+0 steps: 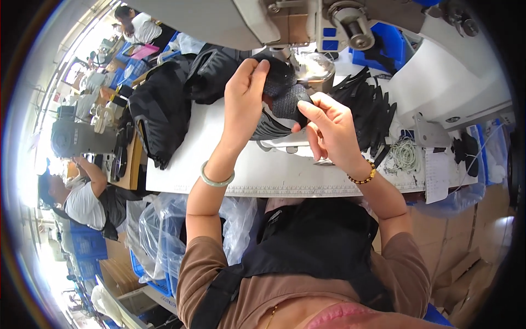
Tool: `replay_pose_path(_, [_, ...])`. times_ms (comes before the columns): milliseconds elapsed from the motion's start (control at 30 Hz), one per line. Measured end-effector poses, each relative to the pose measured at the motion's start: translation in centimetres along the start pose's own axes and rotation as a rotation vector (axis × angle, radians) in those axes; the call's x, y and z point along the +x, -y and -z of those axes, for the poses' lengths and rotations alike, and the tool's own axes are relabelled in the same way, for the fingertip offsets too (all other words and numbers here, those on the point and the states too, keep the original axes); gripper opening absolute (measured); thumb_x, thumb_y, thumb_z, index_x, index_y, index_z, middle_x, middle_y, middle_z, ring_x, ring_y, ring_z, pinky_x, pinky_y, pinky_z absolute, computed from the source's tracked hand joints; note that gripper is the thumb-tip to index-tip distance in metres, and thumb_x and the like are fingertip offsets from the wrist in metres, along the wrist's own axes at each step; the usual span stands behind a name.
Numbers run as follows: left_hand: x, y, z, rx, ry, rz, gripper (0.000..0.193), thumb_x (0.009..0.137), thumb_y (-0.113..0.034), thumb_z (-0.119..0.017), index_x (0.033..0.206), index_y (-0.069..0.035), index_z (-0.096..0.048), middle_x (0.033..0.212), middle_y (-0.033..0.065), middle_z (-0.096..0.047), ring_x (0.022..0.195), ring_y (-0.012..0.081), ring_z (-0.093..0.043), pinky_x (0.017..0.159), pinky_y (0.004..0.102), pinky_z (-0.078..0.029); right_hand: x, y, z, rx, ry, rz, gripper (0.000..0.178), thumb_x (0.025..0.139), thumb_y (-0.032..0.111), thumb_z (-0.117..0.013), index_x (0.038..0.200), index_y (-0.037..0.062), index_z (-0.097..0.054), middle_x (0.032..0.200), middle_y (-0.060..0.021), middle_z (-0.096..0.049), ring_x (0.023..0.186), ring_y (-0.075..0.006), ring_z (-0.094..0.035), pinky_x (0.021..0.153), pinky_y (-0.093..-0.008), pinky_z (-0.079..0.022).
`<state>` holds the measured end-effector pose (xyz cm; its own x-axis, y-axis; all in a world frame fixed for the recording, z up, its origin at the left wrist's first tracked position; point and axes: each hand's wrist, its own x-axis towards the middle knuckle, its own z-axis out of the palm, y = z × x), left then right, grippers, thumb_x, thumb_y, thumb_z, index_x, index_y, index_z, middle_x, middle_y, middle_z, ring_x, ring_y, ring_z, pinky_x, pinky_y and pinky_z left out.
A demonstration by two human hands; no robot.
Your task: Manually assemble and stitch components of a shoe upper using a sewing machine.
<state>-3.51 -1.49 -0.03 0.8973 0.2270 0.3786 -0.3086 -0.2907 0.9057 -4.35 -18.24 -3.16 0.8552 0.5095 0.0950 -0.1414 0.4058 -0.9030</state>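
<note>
A dark fabric piece (286,103), shaped like a shoe upper with black mesh and a grey striped side, is raised in front of the sewing machine head (293,24). My left hand (245,93) pinches its left edge between thumb and fingers. On the other side, my right hand (333,127) is closed, thumb and forefinger pressed on the piece's right edge. The needle area lies just behind the piece and is mostly hidden by it. Beneath my hands stretches the white tabletop (211,151).
Dark fabric pieces (161,109) are heaped on the left. At right lie black strips (370,112), a coil of pale cord (404,156) and a hanging paper slip (436,175). A blue bin (392,46) stands behind. Below are clear plastic bags (167,230). Another person (85,203) sits far left.
</note>
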Motion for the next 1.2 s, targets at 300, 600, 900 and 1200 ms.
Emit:
replay_pose_path(300, [4.4,2.1,-2.1,0.031,0.107,-0.112,0.011,0.081,-0.001,-0.053,0.075,0.007,-0.059,0.065,-0.0025,-0.056,0.062,0.0027,-0.044,0.052,0.0217,-0.037,1.3,-0.5,0.6,-0.077,-0.144,0.090,0.023,0.091,0.020,-0.055,0.086,-0.0015,-0.060,0.056,-0.0032,-0.059,0.032,-0.0030,-0.039,0.031,-0.0175,-0.025])
replay_pose_path(600, [1.4,1.8,-1.5,0.118,-0.034,-0.124,0.021,0.093,-0.014,-0.046,0.085,0.004,-0.053,0.081,0.0034,-0.057,0.072,0.0068,-0.047,0.066,0.0204,-0.037,0.6,0.0,2.5,-0.060,-0.094,0.047,0.023,0.090,0.021,-0.057,0.090,-0.0017,-0.061,0.055,-0.0027,-0.056,0.036,-0.0040,-0.045,0.033,-0.0178,-0.028])
replay_pose_path(900, [-3.2,5.5,0.5,0.414,0.089,-0.728,0.008,0.079,-0.006,-0.065,0.077,-0.002,-0.058,0.091,0.0098,-0.058,0.090,0.0237,-0.052,0.081,0.0324,-0.039,5.1,1.1,18.0,-1.652,-0.687,0.337,0.015,0.085,0.012,-0.056,0.099,0.0085,-0.061,0.094,-0.0080,-0.056,0.085,-0.0293,-0.059,0.075,-0.0371,-0.048])
replay_pose_path(1200, [-3.9,5.2,0.2,0.403,-0.127,-0.844,0.015,0.078,-0.005,-0.058,0.092,-0.002,-0.063,0.111,0.0161,-0.055,0.110,0.0361,-0.050,0.093,0.0424,-0.039,9.0,1.5,20.7,-1.836,-0.439,0.193,0.007,0.076,0.005,-0.055,0.078,0.0089,-0.060,0.087,-0.0078,-0.059,0.082,-0.0281,-0.061,0.068,-0.0385,-0.050])
